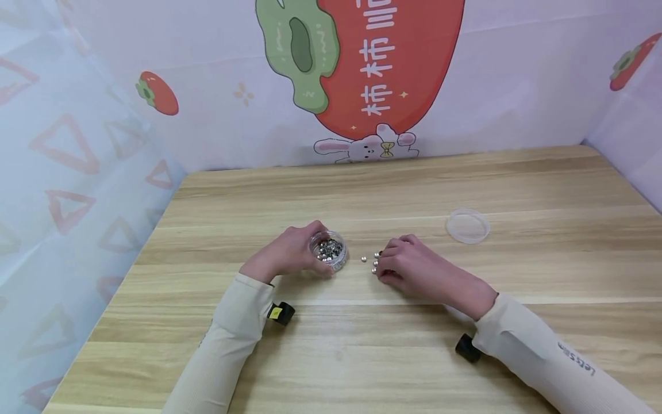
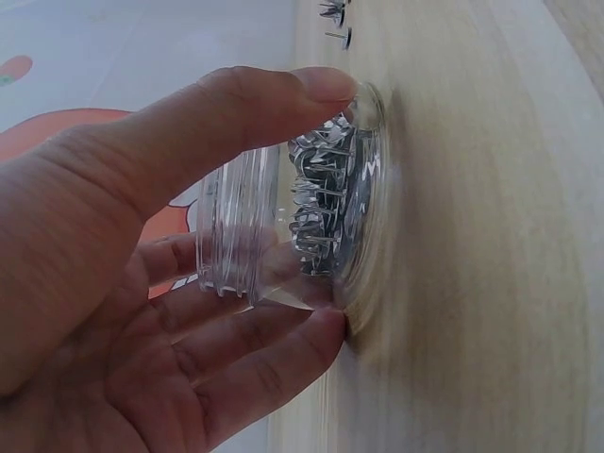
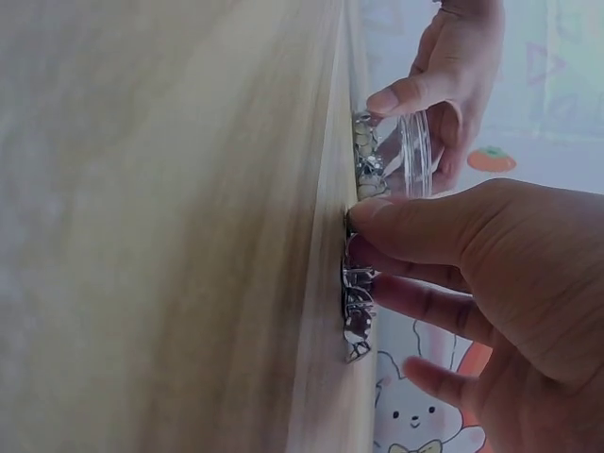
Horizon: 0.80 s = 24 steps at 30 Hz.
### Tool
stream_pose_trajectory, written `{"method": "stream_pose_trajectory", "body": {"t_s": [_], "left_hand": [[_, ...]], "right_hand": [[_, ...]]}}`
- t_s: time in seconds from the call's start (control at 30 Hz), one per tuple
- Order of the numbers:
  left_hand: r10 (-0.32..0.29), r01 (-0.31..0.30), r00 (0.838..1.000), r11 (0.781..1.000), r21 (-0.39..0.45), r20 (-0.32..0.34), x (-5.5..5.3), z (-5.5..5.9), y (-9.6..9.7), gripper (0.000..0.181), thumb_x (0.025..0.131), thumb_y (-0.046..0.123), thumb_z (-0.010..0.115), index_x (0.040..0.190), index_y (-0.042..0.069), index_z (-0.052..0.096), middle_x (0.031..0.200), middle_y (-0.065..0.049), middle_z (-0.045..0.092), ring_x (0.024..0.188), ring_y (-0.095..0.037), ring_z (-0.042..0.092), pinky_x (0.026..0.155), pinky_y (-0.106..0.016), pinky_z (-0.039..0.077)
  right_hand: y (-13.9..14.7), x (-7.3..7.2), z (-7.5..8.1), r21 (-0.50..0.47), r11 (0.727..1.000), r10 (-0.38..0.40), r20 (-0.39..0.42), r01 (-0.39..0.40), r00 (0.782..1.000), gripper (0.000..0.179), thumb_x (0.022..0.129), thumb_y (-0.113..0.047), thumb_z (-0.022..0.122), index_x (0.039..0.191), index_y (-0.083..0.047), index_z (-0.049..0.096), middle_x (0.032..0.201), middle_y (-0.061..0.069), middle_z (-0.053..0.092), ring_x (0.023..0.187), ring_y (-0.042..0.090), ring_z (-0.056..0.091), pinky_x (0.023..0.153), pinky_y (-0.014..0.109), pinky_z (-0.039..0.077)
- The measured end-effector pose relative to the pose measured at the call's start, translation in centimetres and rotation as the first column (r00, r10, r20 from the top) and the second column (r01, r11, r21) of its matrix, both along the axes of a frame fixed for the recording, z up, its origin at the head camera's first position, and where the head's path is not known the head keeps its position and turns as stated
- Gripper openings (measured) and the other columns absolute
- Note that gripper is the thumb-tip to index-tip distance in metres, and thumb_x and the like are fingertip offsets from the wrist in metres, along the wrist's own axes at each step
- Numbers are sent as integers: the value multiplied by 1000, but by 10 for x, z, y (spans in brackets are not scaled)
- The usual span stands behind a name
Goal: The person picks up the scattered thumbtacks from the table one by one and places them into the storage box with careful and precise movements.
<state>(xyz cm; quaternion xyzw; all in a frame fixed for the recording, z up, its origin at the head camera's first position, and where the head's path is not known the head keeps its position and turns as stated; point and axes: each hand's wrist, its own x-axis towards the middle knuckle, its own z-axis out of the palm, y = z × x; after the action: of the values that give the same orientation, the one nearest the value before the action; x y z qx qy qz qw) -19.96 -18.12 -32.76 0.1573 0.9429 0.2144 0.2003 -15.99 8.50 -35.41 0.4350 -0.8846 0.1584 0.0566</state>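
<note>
A small clear round jar (image 1: 338,261) stands on the wooden table, partly filled with silver thumbtacks (image 2: 321,198). My left hand (image 1: 295,251) grips the jar from its left side, thumb on one side and fingers around the other. To the right of it, my right hand (image 1: 421,269) is down at tabletop height over a small group of loose thumbtacks (image 3: 359,326). Its thumb and index finger pinch at a thumbtack there, mostly hidden by the fingertips. One single thumbtack (image 1: 364,259) lies between the jar and the right hand.
A clear round lid (image 1: 468,226) lies flat on the table (image 1: 331,356) behind and right of the right hand. A printed cloth (image 1: 217,126) with persimmons and a rabbit hangs along the table's back edge. Black wrist cameras (image 1: 281,314) sit under both sleeves.
</note>
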Motion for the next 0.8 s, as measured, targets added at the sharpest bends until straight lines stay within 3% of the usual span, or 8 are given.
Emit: {"method": "stream_pose_trajectory", "body": {"t_s": [0.2,0.37,0.53,0.67,0.8], "left_hand": [[6,-7,1000,1000,11,11,0,-1,-1,74,66,38,88,127,18,51,126,-7,63,110,-26,58,92,-40,49],[12,-12,1000,1000,13,13,-1,-2,-1,73,66,38,87,126,19,51,123,-8,64,107,-25,59,92,-39,49],[-3,3,1000,1000,13,13,-1,0,-2,69,66,40,87,123,22,52,115,-4,66,96,-20,60,82,-33,49],[-27,27,1000,999,35,1,-1,0,-3,59,68,38,85,114,23,52,101,-1,65,84,-18,58,73,-30,47],[-29,29,1000,999,46,1,0,-1,-5,58,69,37,85,114,23,51,100,0,65,84,-18,58,75,-31,47]], "right_hand": [[-2,0,7,-43,998,-37,15,38,999,6,85,-12,73,87,-18,72,89,-9,71,94,14,60,104,57,32],[-12,-8,28,-98,992,-73,35,76,997,7,83,-13,76,89,-16,73,88,-7,70,92,13,61,106,54,33],[-45,-20,41,-130,990,-47,28,50,999,8,86,-15,74,94,-15,73,90,-6,70,94,14,63,106,48,35],[-70,-27,42,-110,993,-41,41,45,998,11,87,-16,73,97,-15,73,93,-4,71,98,15,63,106,46,36],[-81,-31,40,-95,994,-51,38,55,998,16,87,-18,73,103,-15,73,98,-3,71,103,17,63,106,46,37]]}}
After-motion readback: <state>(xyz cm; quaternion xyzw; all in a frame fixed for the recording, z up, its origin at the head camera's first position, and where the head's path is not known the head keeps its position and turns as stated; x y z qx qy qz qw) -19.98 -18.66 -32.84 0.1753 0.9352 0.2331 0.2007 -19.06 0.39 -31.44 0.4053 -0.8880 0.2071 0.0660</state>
